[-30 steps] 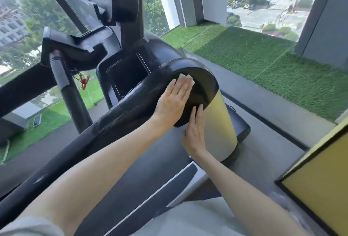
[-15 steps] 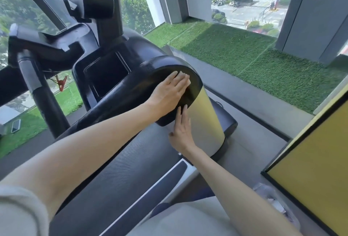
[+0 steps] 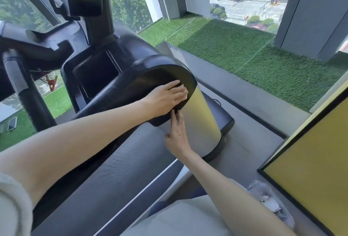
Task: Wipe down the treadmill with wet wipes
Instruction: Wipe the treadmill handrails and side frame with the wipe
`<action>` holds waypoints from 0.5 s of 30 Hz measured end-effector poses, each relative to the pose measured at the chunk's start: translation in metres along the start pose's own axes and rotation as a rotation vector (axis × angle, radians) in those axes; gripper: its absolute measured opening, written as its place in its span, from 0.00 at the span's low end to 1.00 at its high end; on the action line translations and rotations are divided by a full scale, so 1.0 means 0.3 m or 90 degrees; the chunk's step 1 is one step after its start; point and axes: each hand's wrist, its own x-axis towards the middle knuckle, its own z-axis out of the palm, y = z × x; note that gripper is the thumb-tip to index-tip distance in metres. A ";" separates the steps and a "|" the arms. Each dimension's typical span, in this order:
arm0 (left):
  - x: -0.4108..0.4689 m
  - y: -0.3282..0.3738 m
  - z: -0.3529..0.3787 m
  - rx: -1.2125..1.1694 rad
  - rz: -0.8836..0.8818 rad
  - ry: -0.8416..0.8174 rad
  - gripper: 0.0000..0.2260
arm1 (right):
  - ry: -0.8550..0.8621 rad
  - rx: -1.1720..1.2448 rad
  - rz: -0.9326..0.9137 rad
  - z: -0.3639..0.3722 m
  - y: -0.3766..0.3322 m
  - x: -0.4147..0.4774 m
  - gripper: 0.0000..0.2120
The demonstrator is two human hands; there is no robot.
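Observation:
The treadmill's black rounded side cover point(image 3: 160, 71) sits above a pale yellow-green housing point(image 3: 201, 120) and the dark belt point(image 3: 113, 169). My left hand point(image 3: 167, 98) lies flat on the black cover near its lower right edge, fingers straight, pressing a white wet wipe point(image 3: 185, 95) of which only a sliver shows by the fingertips. My right hand point(image 3: 177, 134) rests with straight fingers against the housing just below the cover's edge, holding nothing.
A black console post point(image 3: 90, 0) and handlebar point(image 3: 28, 92) rise at the left. An artificial grass ledge point(image 3: 244, 53) runs under the windows. A yellow panel point(image 3: 310, 169) stands at the right, with a clear plastic bag point(image 3: 269, 200) on the floor beside it.
My left hand has slid the wipe down and to the right across the black cover, now hiding most of it. The right hand stays against the housing. The camera has moved closer.

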 end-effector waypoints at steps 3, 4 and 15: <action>0.032 0.025 -0.010 -0.006 -0.025 0.001 0.27 | 0.041 0.006 -0.001 -0.011 0.024 -0.004 0.33; 0.029 0.048 0.017 0.018 0.020 -0.005 0.27 | 0.066 -0.021 0.009 -0.018 0.036 0.000 0.29; 0.021 0.115 0.051 0.108 0.096 -0.058 0.28 | 0.070 -0.092 0.066 -0.104 0.059 0.029 0.41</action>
